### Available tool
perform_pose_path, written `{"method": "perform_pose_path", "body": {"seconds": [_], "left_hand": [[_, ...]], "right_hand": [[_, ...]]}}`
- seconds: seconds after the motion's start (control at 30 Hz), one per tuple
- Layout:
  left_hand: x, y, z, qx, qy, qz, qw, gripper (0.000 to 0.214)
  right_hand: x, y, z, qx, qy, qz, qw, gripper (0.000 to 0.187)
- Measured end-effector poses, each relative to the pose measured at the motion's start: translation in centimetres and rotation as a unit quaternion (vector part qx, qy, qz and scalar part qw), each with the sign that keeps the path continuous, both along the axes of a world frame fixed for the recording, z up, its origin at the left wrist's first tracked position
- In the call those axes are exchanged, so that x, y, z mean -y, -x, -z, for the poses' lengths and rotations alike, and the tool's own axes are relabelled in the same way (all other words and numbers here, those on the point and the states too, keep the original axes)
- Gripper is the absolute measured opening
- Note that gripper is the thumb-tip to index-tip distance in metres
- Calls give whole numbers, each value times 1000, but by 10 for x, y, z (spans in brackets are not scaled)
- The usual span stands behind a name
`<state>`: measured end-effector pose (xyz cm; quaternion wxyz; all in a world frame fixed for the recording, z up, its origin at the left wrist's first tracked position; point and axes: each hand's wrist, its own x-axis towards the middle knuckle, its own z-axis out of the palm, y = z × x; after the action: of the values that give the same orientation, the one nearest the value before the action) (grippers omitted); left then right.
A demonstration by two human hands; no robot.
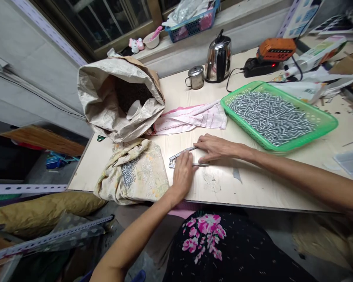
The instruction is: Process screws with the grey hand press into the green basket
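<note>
1. The pliers (pixel 173 161) lie on the near part of the bench (pixel 261 182), head towards 9 o'clock and the two handles spreading towards 3.
2. The left hand (pixel 182 168) lies across them just behind the head; its fingers bend over the top, but I cannot tell whether they clamp underneath.
3. The right hand (pixel 214 148) is at the handle ends, fingers by the upper handle and thumb by the lower; how firmly they grip, I cannot tell.
4. By their look the pliers are stiff metal, modest in weight, smooth enough to slide and hardly fragile. The handles probably give the best hold, with a steadying hand behind the head.
5. The bench top is pale, flat and wood-grained, with a clear film scrap (pixel 211 182) at 4 o'clock from the pliers.
6. From the pliers, a patterned cloth (pixel 154 164) bearing small metal pieces (pixel 129 172) lies at 9 o'clock, and an open sack (pixel 98 88) stands at 10 to 11.
7. A towel (pixel 191 122) lies at 12, with a lidded mug (pixel 196 79) beyond and a kettle (pixel 219 58) between 12 and 1.
8. A green basket (pixel 244 124) of metal pins (pixel 270 115) sits at 2, under the windowsill (pixel 241 25) side of the room.
</note>
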<state>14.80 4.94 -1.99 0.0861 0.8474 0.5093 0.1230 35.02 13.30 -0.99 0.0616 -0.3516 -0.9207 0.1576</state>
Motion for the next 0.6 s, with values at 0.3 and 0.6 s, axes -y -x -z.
{"method": "perform_pose_path", "body": {"seconds": [0.3, 0.6], "left_hand": [[43, -12, 8, 62, 46, 64, 995, 51], [78, 48, -24, 101, -115, 110, 982, 18]], "right_hand": [[-11, 29, -14, 51, -85, 81, 992, 13], [34, 104, 9, -76, -64, -226, 969, 13]]}}
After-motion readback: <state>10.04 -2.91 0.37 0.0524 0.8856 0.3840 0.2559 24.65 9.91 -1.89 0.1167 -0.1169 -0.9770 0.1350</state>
